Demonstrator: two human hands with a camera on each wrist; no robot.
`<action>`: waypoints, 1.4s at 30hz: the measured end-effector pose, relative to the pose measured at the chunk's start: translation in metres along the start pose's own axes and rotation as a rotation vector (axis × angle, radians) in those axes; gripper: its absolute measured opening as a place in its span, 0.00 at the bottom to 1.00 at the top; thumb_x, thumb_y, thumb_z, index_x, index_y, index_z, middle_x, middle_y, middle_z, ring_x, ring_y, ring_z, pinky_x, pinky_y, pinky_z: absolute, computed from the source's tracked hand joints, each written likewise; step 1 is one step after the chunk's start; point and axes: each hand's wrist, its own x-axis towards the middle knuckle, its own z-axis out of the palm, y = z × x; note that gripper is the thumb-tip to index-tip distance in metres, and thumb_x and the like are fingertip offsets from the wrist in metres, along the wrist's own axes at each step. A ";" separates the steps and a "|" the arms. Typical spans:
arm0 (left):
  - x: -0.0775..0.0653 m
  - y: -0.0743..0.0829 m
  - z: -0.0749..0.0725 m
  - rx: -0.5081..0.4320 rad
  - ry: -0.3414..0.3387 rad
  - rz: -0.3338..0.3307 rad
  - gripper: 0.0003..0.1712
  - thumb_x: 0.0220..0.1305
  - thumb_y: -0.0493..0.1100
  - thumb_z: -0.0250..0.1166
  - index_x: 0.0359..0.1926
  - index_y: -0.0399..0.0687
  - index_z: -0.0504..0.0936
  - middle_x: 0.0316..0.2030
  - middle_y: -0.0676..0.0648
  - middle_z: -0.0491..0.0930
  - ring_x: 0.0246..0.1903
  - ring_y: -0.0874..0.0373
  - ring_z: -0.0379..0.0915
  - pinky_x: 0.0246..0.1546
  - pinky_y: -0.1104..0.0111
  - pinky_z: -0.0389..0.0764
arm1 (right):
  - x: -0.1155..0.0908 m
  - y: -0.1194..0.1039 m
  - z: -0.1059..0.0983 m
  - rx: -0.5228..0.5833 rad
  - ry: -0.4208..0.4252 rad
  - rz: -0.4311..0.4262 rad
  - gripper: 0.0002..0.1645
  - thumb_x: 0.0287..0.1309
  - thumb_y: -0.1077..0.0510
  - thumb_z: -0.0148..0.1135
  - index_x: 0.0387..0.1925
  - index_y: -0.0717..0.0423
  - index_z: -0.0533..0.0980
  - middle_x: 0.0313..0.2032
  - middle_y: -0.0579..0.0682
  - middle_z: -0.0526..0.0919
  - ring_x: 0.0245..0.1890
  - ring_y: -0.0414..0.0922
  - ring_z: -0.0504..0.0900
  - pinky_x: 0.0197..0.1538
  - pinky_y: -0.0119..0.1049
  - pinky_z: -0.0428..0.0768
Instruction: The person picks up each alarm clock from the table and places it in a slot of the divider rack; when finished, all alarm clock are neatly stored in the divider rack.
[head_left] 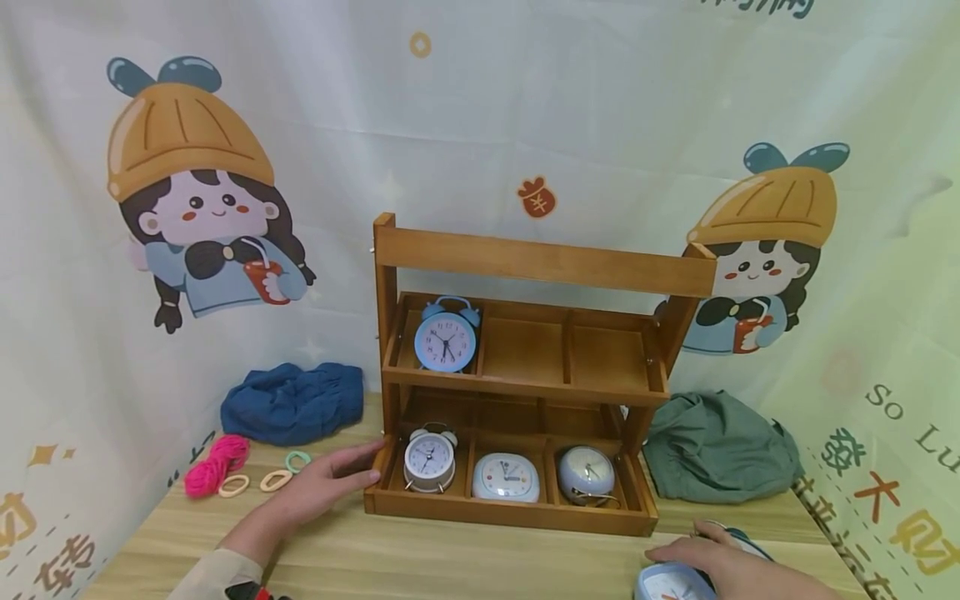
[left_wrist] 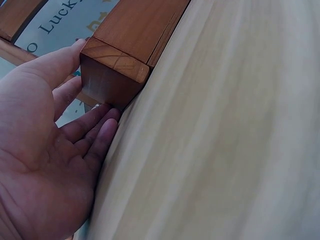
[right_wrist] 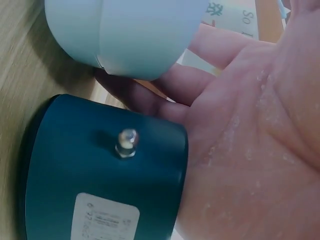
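Observation:
My left hand (head_left: 322,492) reaches the left end of the wooden shelf rack (head_left: 517,521), fingers at its side. In the left wrist view, that hand (left_wrist: 55,135) has its fingers about the corner post (left_wrist: 112,82). At lower right, my right hand (head_left: 738,571) reaches over a light-blue clock (head_left: 671,583) with orange hands; a teal-rimmed clock (head_left: 750,546) shows beyond it. The right wrist view shows the right hand (right_wrist: 240,110) with fingers spread behind the pale clock body (right_wrist: 130,35). Beside it lies a dark teal drum-shaped body (right_wrist: 100,160) with a metal foot and label.
A blue twin-bell clock (head_left: 446,340) stands on the upper shelf. Below are a white twin-bell clock (head_left: 430,460), an oval clock (head_left: 506,477) and a round clock (head_left: 587,475). Blue cloth (head_left: 292,402), pink yarn (head_left: 217,467) and rings (head_left: 275,481) lie left; green cloth (head_left: 720,450) right.

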 end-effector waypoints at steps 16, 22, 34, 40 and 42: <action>-0.003 0.005 0.001 -0.027 -0.002 0.020 0.37 0.81 0.53 0.69 0.83 0.47 0.72 0.81 0.37 0.68 0.82 0.33 0.60 0.78 0.37 0.64 | 0.016 -0.021 0.003 -0.018 0.013 0.207 0.42 0.67 0.39 0.79 0.75 0.52 0.79 0.66 0.39 0.83 0.65 0.42 0.78 0.58 0.50 0.80; -0.003 0.006 0.000 -0.014 0.000 0.028 0.37 0.82 0.53 0.69 0.83 0.46 0.72 0.81 0.37 0.68 0.82 0.34 0.59 0.78 0.38 0.63 | 0.032 -0.045 -0.004 0.036 0.051 0.332 0.54 0.57 0.32 0.85 0.76 0.53 0.76 0.68 0.50 0.82 0.64 0.53 0.81 0.58 0.52 0.84; -0.005 0.009 -0.001 0.001 -0.001 0.008 0.37 0.81 0.54 0.69 0.83 0.48 0.72 0.82 0.37 0.68 0.81 0.33 0.60 0.77 0.38 0.65 | 0.085 -0.089 -0.057 -0.339 0.441 -0.027 0.61 0.44 0.23 0.88 0.72 0.51 0.79 0.62 0.42 0.82 0.55 0.40 0.80 0.51 0.42 0.87; -0.004 0.011 0.000 0.000 0.001 0.006 0.37 0.81 0.54 0.69 0.83 0.47 0.73 0.81 0.37 0.68 0.81 0.33 0.61 0.77 0.39 0.66 | 0.129 -0.107 -0.107 -0.328 0.518 -0.017 0.62 0.45 0.33 0.92 0.75 0.58 0.77 0.63 0.51 0.82 0.58 0.48 0.80 0.51 0.47 0.88; -0.003 0.011 0.000 0.007 -0.002 0.011 0.37 0.81 0.54 0.69 0.83 0.48 0.73 0.81 0.37 0.69 0.81 0.33 0.61 0.77 0.39 0.66 | 0.143 -0.112 -0.120 -0.321 0.560 0.005 0.63 0.44 0.36 0.93 0.75 0.60 0.76 0.63 0.53 0.82 0.59 0.51 0.79 0.52 0.51 0.87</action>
